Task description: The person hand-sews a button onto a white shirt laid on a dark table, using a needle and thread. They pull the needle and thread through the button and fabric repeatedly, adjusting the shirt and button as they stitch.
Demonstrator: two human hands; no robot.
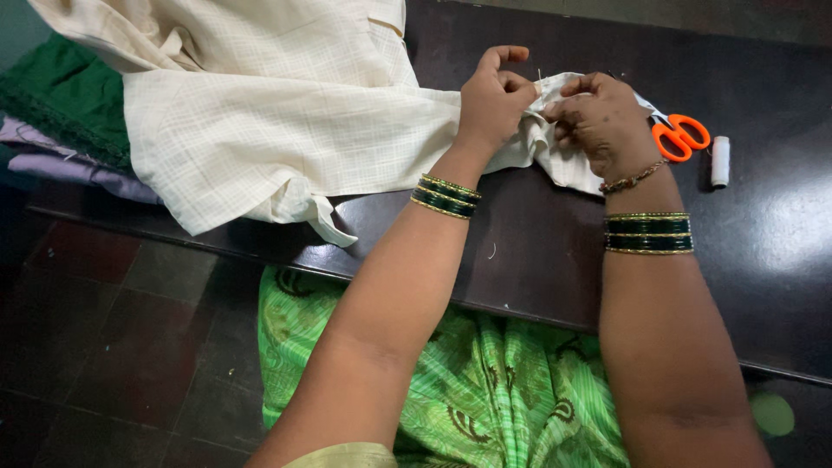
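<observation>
Head view shows your left hand [492, 102] pinching a thin needle [539, 80] above the bunched edge of a cream checked garment [286, 113], while your right hand [602, 121] grips that same edge just beside it. The garment spreads leftward across the dark worktop [763, 217], its corner hanging over the near edge. Orange-handled scissors [680, 136] and a white thread spool [720, 161] lie just right of your right hand.

Cream checked garment [260, 113] spread across dark table, edge bunched
</observation>
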